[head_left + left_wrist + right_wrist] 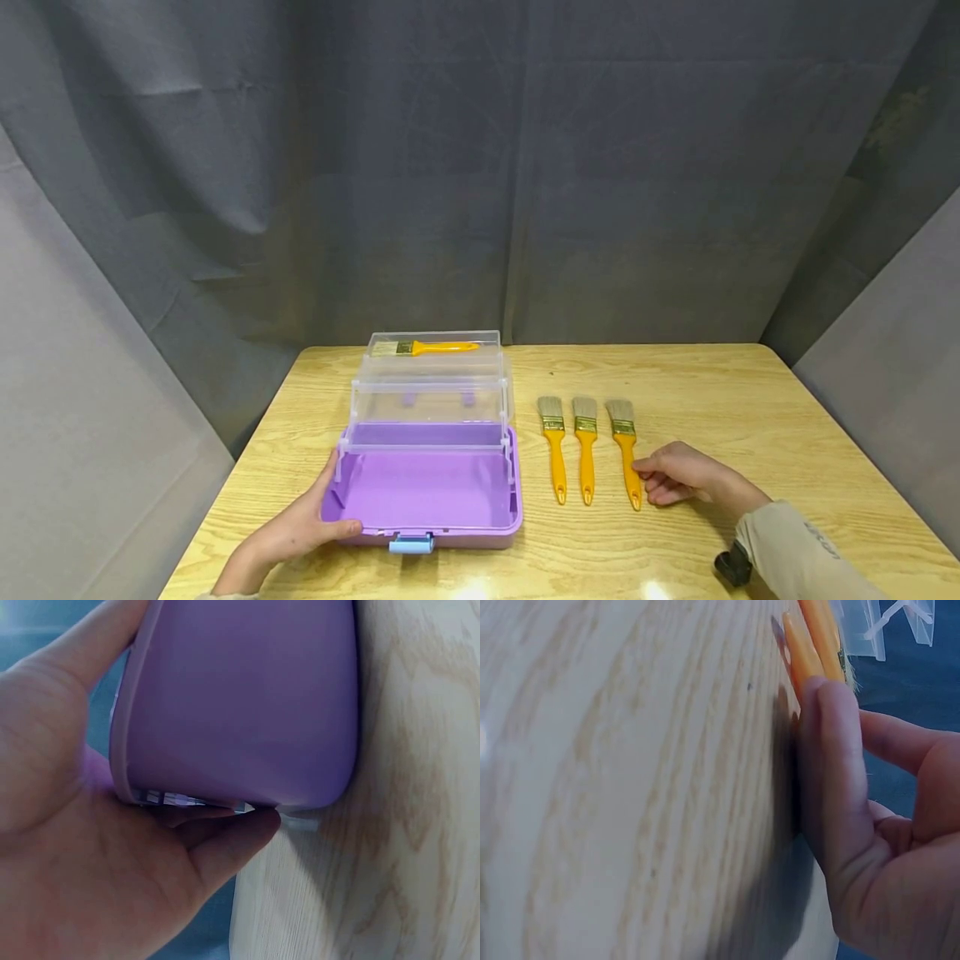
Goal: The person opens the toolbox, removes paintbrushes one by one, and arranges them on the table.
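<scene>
My left hand [296,525] grips the left side of an open purple storage box [516,525], thumb at the front rim and fingers along the side wall. The left wrist view shows the palm against the box wall [247,697]. On the right, my right hand [678,475] pinches the yellow handle of the rightmost paintbrush [628,458], which lies on the table. Two similar paintbrushes, the middle one [586,450] and the left one [555,450], lie beside it, bristles pointing away. A fourth paintbrush [427,347] lies crosswise in the box's top clear tray [450,367].
The clear trays rise in steps behind the box's bare purple bottom. A light blue latch [411,544] hangs on its front. Everything stands on a wooden table [675,375], with a dark grey curtain [637,208] behind it and light grey panels [90,375] at the sides.
</scene>
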Motion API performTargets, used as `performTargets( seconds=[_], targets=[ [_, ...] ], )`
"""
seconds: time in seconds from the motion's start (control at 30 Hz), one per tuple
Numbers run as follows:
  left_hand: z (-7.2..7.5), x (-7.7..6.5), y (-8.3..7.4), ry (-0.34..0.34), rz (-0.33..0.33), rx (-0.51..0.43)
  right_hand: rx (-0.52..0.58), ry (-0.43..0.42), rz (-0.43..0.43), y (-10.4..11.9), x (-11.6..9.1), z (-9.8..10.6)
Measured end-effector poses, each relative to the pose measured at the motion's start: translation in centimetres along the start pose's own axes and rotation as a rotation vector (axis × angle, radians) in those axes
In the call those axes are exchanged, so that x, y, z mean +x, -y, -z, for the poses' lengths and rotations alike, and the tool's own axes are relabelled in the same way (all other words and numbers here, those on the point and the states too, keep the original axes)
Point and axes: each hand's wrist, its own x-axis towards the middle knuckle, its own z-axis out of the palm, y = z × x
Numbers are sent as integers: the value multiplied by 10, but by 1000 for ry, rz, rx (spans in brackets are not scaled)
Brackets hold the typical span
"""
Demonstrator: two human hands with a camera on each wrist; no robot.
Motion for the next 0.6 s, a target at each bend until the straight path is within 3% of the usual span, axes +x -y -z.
performTargets(
  seconds=[0.3,0.6],
  targets=[
    [0,0,0,-2,24,7,-105,-46,101,20,-1,7],
    [1,1,0,1,-50,-16,-252,-154,303,60,3,5]
  ],
)
